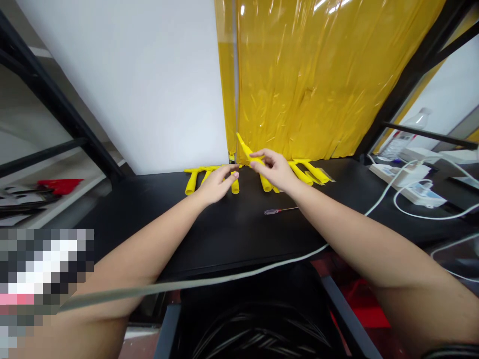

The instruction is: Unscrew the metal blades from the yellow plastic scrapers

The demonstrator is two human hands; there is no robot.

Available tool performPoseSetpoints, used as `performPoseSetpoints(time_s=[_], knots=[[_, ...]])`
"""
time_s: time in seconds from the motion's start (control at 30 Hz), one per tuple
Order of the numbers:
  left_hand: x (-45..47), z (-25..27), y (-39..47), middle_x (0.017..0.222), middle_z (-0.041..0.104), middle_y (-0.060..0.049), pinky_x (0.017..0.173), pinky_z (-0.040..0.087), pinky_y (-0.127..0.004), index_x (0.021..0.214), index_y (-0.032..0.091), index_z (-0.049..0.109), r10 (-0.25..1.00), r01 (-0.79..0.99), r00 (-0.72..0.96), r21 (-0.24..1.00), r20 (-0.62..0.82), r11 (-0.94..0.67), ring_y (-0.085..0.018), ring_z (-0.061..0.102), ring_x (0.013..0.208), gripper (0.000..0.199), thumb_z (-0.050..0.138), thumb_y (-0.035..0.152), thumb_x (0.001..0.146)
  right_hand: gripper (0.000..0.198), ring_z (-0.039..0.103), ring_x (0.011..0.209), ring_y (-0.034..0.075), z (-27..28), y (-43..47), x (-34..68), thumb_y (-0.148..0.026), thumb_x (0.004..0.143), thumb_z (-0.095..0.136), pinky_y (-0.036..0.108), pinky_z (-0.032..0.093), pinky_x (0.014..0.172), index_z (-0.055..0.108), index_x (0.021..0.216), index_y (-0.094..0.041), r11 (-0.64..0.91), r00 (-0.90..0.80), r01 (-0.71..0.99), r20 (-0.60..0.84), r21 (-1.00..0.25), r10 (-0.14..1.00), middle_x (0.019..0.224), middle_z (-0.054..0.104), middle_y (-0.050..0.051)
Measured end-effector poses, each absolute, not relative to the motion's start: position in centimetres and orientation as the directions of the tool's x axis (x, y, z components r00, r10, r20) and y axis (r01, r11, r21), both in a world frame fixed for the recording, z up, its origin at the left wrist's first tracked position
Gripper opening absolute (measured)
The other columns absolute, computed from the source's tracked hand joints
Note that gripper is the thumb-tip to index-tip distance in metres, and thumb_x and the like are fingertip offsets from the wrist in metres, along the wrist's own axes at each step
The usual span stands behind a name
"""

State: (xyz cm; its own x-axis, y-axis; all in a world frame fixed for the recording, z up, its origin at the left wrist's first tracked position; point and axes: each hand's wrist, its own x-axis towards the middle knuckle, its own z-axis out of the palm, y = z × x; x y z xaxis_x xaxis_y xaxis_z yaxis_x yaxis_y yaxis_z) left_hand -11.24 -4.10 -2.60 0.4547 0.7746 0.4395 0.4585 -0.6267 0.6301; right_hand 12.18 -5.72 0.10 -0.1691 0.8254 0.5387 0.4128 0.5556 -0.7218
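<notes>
My right hand [275, 169] is closed on a slim yellow tapered plastic piece [244, 145], which tilts with its narrow tip up and to the left. My left hand [217, 184] reaches in over the back of the black table, its fingers stretched out and nothing visibly held. Beside and below it lie several yellow tubular plastic pieces with narrow ends, among them a left one [191, 183] and one by my left thumb [235, 187]. More such yellow pieces [316, 173] lie behind and to the right of my right hand. What kind of part they are I cannot make out.
A small screwdriver [273, 212] lies on the black table [232, 229]. One white cable [239, 276] crosses low in front of me. At right are a power strip [421, 192] and a plastic bottle [404, 134]. A yellow plastic curtain [310, 75] hangs behind.
</notes>
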Motion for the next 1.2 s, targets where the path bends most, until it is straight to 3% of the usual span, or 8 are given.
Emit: performPoseSetpoints(time_s=[0.07, 0.2, 0.43, 0.57, 0.67, 0.9, 1.03, 1.2], knots=[[-10.0, -1.9, -4.8, 0.131, 0.069, -0.015, 0.108, 0.05, -0.047, 0.137, 0.017, 0.057, 0.863, 0.167, 0.375, 0.891, 0.339, -0.422, -0.027, 0.066, 0.122, 0.053, 0.047, 0.055, 0.102, 0.036, 0.058, 0.079, 0.021, -0.1, -7.4, 12.5, -0.047, 0.09, 0.07, 0.035, 0.044, 0.08, 0.074, 0.117, -0.023, 0.727, -0.422, 0.537, 0.61, -0.428, 0.67, 0.084, 0.068, 0.004], [-7.6, -0.7, -6.9, 0.111, 0.07, -0.008, 0.091, 0.058, -0.038, 0.131, 0.02, 0.05, 0.962, -0.131, 0.247, 0.988, 0.118, -0.087, -0.018, 0.07, 0.093, 0.048, 0.07, 0.039, 0.092, 0.039, 0.059, 0.092, 0.026, 0.1, -9.2, 13.1, -0.051, 0.092, 0.07, 0.041, 0.043, 0.092, 0.072, 0.121, -0.024, 0.892, -0.742, 0.437, 0.513, -0.12, 0.432, 0.092, 0.068, 0.007], [-8.2, -0.8, -7.7, 0.086, 0.061, -0.001, 0.064, 0.056, -0.031, 0.106, 0.02, 0.051, 0.951, -0.178, 0.302, 0.976, -0.068, 0.126, -0.014, 0.063, 0.067, 0.035, 0.059, 0.013, 0.073, 0.049, 0.06, 0.079, 0.017, 0.6, -8.3, 16.5, -0.046, 0.087, 0.076, 0.03, 0.047, 0.07, 0.06, 0.128, -0.024, 0.711, -0.681, 0.399, 0.332, -0.579, 0.653, 0.096, 0.066, 0.003], [-10.6, -1.2, -6.9, 0.076, 0.054, 0.001, 0.046, 0.041, -0.024, 0.11, 0.021, 0.056, 0.955, 0.083, 0.294, 0.996, -0.049, 0.026, -0.011, 0.053, 0.055, 0.027, 0.062, 0.024, 0.084, 0.036, 0.059, 0.069, 0.015, -0.6, -7.7, 17.2, -0.036, 0.075, 0.084, 0.027, 0.042, 0.061, 0.073, 0.106, -0.022, 0.532, -0.67, 0.683, -0.14, -0.5, 0.729, 0.087, 0.069, 0.001], [-12.1, -1.6, -6.3, 0.07, 0.054, 0.001, 0.048, 0.044, -0.027, 0.111, 0.021, 0.058, 0.929, 0.408, 0.367, 0.891, 0.041, -0.201, -0.013, 0.054, 0.05, 0.028, 0.064, 0.042, 0.093, 0.017, 0.061, 0.071, 0.016, -1.0, -7.9, 17.0, -0.026, 0.077, 0.079, 0.028, 0.043, 0.063, 0.076, 0.094, -0.021, 0.538, -0.665, 0.719, -0.209, -0.439, 0.717, 0.082, 0.07, 0.001], [-12.8, -1.6, -6.6, 0.092, 0.066, -0.005, 0.068, 0.048, -0.032, 0.114, 0.019, 0.069, 0.756, 0.595, 0.624, 0.506, 0.198, -0.624, -0.019, 0.06, 0.076, 0.043, 0.07, 0.051, 0.086, 0.03, 0.07, 0.078, 0.019, 3.5, -8.3, 18.9, -0.041, 0.082, 0.08, 0.033, 0.057, 0.072, 0.067, 0.096, -0.019, 0.467, -0.664, 0.289, 0.177, -0.836, 0.727, 0.086, 0.073, 0.005], [-12.5, -1.9, -7.1, 0.085, 0.064, -0.001, 0.064, 0.042, -0.029, 0.124, 0.021, 0.07, 0.658, 0.561, 0.752, 0.492, 0.031, -0.665, -0.016, 0.055, 0.069, 0.047, 0.071, 0.049, 0.086, 0.041, 0.071, 0.074, 0.018, 4.6, -7.3, 18.6, -0.037, 0.077, 0.086, 0.034, 0.061, 0.07, 0.061, 0.105, -0.023, 0.495, -0.41, 0.098, 0.418, -0.863, 0.811, 0.083, 0.068, 0.0], [-12.3, -2.6, -7.1, 0.098, 0.071, -0.004, 0.065, 0.044, -0.029, 0.126, 0.025, 0.073, 0.619, 0.522, 0.785, 0.499, 0.036, -0.692, -0.017, 0.059, 0.072, 0.046, 0.072, 0.05, 0.087, 0.036, 0.071, 0.073, 0.016, 1.0, -5.9, 16.1, -0.034, 0.078, 0.084, 0.035, 0.064, 0.071, 0.059, 0.102, -0.023, 0.529, -0.335, 0.094, 0.473, -0.843, 0.814, 0.092, 0.064, 0.001]])
